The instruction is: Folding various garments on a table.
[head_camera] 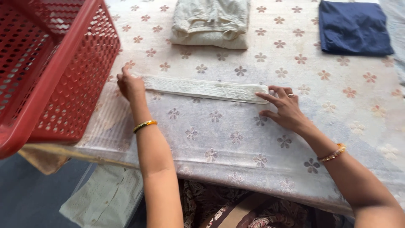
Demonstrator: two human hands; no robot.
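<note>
1. Flower-printed cloth [337,97] covers the whole work surface; its print is small repeated blossoms in rust and grey.
2. Count: one white strip, two folded garments, one basket, two hands.
3. One long, narrow strip of white textured fabric [204,88] lies flat across the frame's centre.
4. Left hand [130,85] presses the strip's left end, fingers curled down onto it.
5. Right hand [284,109] rests at the strip's right end, fingers extended and spread, fingertips on the fabric.
6. One red perforated plastic basket [59,71] fills the upper left, just beside the left hand.
7. One folded cream garment [211,21] lies at top centre; one folded navy garment [354,27] at upper right, both well apart from the strip.
</note>
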